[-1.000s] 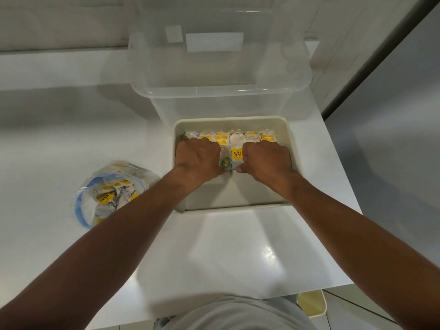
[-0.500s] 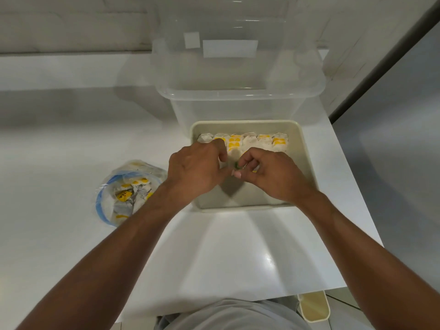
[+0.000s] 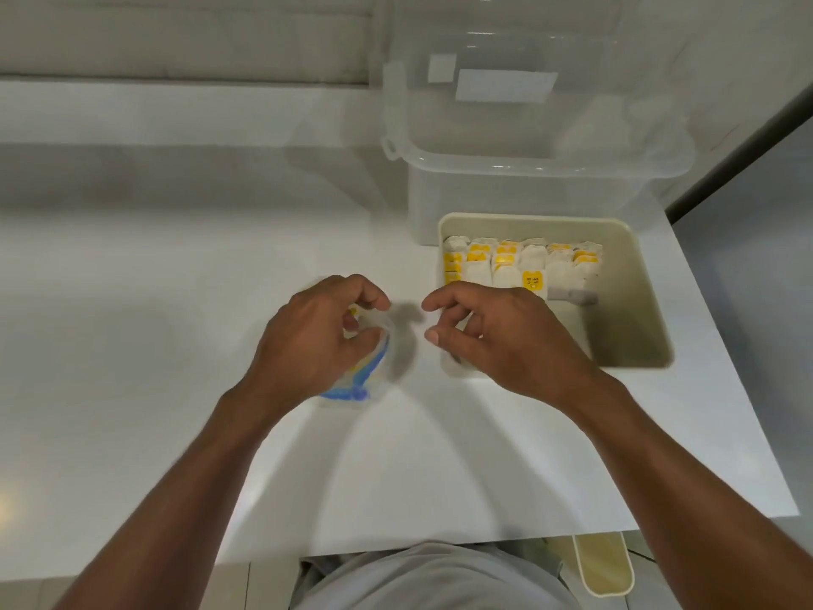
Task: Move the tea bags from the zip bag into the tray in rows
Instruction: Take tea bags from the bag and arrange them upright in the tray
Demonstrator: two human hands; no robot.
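The beige tray (image 3: 651,301) sits at the right of the white table, with a row of white and yellow tea bags (image 3: 519,264) standing along its far wall. The zip bag (image 3: 365,380), clear with a blue strip, lies left of the tray, mostly hidden under my left hand (image 3: 316,341). That hand hovers over the bag with loosely curled fingers and nothing visibly in them. My right hand (image 3: 501,341) is above the tray's near left corner, fingers also loosely curled and holding nothing. A small gap separates the two hands.
A large clear plastic bin (image 3: 528,125) stands right behind the tray. The table's right edge runs close beside the tray. A cream container (image 3: 602,565) sits below the table's front edge. Bare white tabletop (image 3: 132,323) stretches to the left.
Both hands have come out of the tray and moved left towards the zip bag. The tea bag they were setting down now stands in the row. The view has swung left.
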